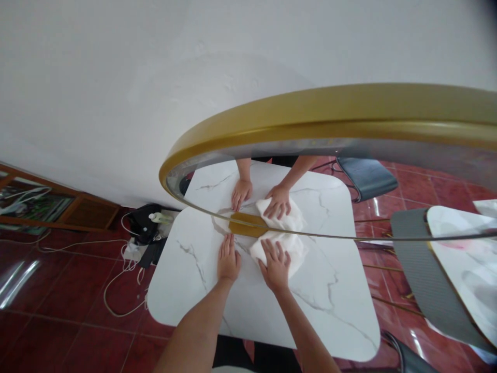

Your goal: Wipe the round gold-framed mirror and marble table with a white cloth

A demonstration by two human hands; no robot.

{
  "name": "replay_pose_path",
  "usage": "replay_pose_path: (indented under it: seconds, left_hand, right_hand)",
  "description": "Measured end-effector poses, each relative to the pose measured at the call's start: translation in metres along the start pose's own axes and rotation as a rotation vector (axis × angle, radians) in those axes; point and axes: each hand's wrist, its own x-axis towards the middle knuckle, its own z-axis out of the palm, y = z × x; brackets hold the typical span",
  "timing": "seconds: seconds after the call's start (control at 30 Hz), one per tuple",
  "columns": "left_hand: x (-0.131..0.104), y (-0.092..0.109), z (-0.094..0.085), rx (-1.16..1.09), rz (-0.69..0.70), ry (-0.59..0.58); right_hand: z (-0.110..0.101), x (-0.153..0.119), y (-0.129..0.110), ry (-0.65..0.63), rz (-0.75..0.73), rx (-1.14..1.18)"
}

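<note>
My left hand (228, 260) lies flat on a white marble-patterned table (186, 295), fingers straight and close together. Its fingertips reach the edge of a gold-coloured plate (245, 231) at the foot of a mirror (326, 197); whether they touch it I cannot tell. Spread over a crumpled white cloth (297, 254), my right hand (276, 265) presses it against the tabletop, right of the plate. The mirror has a thick, curved gold frame (310, 106) and stands across the table. Both hands, the cloth and the table appear again as reflections in the glass.
A plain white wall (97, 93) rises behind. On the left floor are a black bag (142, 223), white cables (111, 300) and a wooden cabinet (93, 210). At right stand a grey ribbed chair back (427, 280) and a black chair (409, 355).
</note>
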Motion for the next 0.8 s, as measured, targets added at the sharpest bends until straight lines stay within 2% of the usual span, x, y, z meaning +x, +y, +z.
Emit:
replay_pose_path:
  seconds: [0.17, 0.23, 0.3, 0.4, 0.53, 0.6, 0.7, 0.8]
  left_hand:
    - [0.001, 0.000, 0.000, 0.024, -0.008, 0.006]
    - [0.001, 0.000, 0.000, 0.036, -0.011, 0.008]
    - [0.000, 0.001, 0.000, 0.043, -0.011, 0.016]
    - [0.000, 0.001, 0.001, 0.044, 0.001, 0.021]
    - [-0.001, 0.000, 0.003, 0.054, -0.001, 0.015]
    - [-0.001, -0.002, 0.004, 0.062, -0.004, 0.006]
    - [-0.001, -0.003, 0.004, 0.056, 0.002, -0.002]
    - [-0.001, -0.002, 0.004, 0.029, 0.012, 0.005]
  right_hand:
    - [-0.001, -0.003, 0.015, 0.100, 0.399, 0.035]
    - [-0.001, -0.002, 0.015, 0.108, 0.456, 0.047]
    - [-0.002, 0.001, 0.007, 0.078, 0.375, 0.060]
    - [-0.003, 0.009, -0.017, 0.025, 0.222, 0.096]
    - [-0.007, 0.024, -0.052, -0.013, 0.270, 0.171]
    - [-0.009, 0.030, -0.061, -0.026, 0.291, 0.198]
    - [-0.014, 0.031, -0.054, -0.012, 0.235, 0.196]
    - [-0.017, 0.024, -0.028, 0.015, 0.188, 0.162]
